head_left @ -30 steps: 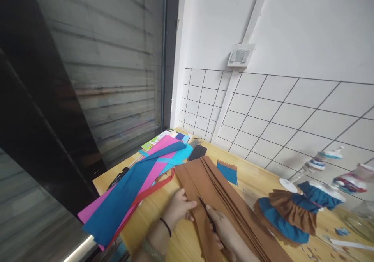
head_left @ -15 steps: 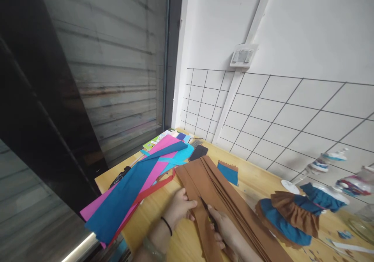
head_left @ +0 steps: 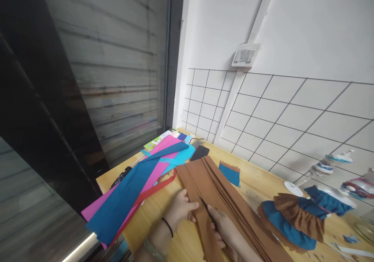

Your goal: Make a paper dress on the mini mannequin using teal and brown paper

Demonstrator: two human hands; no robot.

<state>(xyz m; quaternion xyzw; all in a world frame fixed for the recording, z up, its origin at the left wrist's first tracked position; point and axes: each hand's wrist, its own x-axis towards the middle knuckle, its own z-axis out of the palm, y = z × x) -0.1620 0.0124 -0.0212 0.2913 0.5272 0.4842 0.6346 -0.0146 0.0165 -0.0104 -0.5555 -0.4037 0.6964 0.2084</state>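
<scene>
Folded brown fabric point(head_left: 216, 188) lies lengthwise on the wooden table, with a strip along its left side parted from the rest towards me. My left hand point(head_left: 182, 207) pinches the left edge of that strip between thumb and fingers. Dark-handled scissors point(head_left: 210, 215) are in my right hand point(head_left: 223, 227), their dark blades over the brown fabric at the top of the gap. The strip's lower part hangs between my hands. My right fingers wrap round the handles and partly hide them.
Blue and pink fabric lengths point(head_left: 125, 195) and a red strip point(head_left: 157, 188) lie at the left. Behind are a phone point(head_left: 200, 153) and a small blue-brown piece point(head_left: 230, 174). A ruffled doll dress point(head_left: 298, 219) and scraps are at the right, below a wall grid.
The view has shifted slightly, so objects at the right appear a little farther right. The scissor blades look closer together; both hands keep nearly the same places and holds.
</scene>
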